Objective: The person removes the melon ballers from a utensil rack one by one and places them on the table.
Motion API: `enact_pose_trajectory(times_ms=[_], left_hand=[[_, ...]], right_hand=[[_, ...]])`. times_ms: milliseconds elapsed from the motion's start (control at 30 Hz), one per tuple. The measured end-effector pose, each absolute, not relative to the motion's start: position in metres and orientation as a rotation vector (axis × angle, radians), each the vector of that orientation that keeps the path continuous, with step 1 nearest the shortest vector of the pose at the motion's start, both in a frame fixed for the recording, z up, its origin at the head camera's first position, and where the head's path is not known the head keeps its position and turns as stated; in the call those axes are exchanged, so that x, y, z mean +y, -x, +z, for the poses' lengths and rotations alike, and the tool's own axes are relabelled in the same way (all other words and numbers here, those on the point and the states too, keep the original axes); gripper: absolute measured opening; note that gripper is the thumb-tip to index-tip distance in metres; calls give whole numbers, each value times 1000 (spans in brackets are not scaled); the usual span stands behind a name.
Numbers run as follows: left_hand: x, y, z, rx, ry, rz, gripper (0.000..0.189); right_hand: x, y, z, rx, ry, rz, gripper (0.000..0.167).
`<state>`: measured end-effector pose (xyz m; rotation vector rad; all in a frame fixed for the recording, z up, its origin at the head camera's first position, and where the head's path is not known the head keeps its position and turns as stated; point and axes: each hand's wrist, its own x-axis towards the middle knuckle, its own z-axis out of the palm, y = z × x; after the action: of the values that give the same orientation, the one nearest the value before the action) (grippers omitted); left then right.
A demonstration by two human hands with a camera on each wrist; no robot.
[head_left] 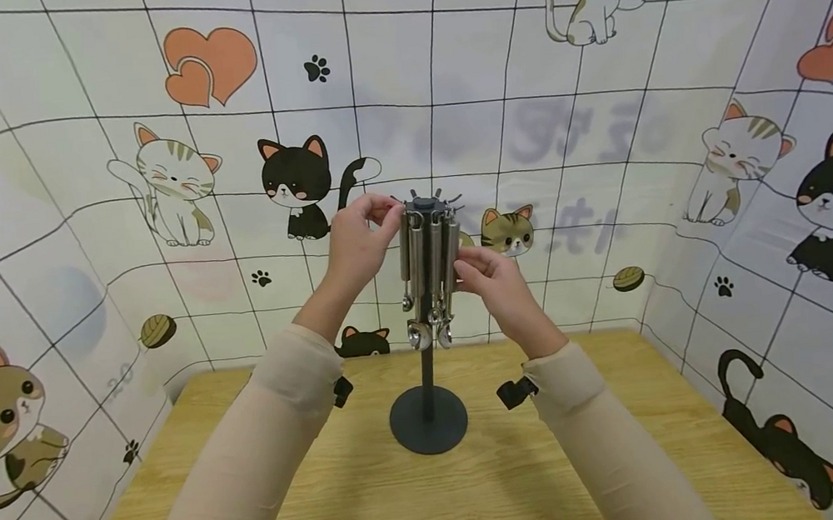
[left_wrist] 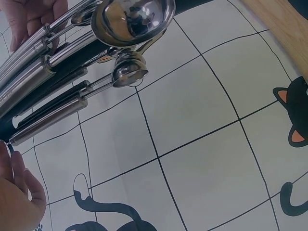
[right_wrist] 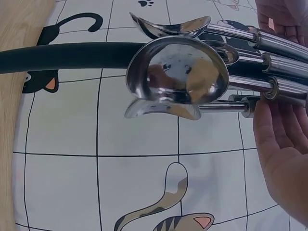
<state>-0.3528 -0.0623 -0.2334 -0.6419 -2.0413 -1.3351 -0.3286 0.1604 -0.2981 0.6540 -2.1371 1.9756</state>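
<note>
- Stainless-steel utensils (head_left: 435,246) hang in a ring, bowls down, from the top of a dark stand (head_left: 428,383) that rises from the far half of the wooden surface (head_left: 380,502), near its middle; some bowls nearly touch.
- At the upper left, the left hand (head_left: 356,239) has its fingers bent and pinched at the top end of the leftmost utensil (head_left: 405,253); whether they bear on its loop or its hook is too small to tell.
- Lower on the right side, the right hand (head_left: 500,287) lies against the handles with fingers fairly straight, touching rather than clutching.
- The work in hand seems to be at the loop and hook, and a light fingertip pinch should serve it better than force.
- Moving the loop along the hook's line, not sideways, would spare the neighbouring handles a knock.
- A soft counter-touch from the right should check swinging and turning without tipping the post.
- Weight pulled left or near could rock the stand, so its round base (head_left: 430,433) should sit flat throughout.
- Letting go looks safe only once the loop hangs fully in its hook.
</note>
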Motion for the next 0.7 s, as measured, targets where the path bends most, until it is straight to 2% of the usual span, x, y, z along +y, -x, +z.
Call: enact_pose_trajectory(times_ms=[533, 700], left_hand=[[-63, 354, -235, -2031, 648, -1345, 18], [-62, 353, -235, -2033, 647, -1357, 18]], right_hand=[[158, 331, -290, -2186, -639, 2013, 40], [157, 330, -288, -2220, -622, 1998, 44]])
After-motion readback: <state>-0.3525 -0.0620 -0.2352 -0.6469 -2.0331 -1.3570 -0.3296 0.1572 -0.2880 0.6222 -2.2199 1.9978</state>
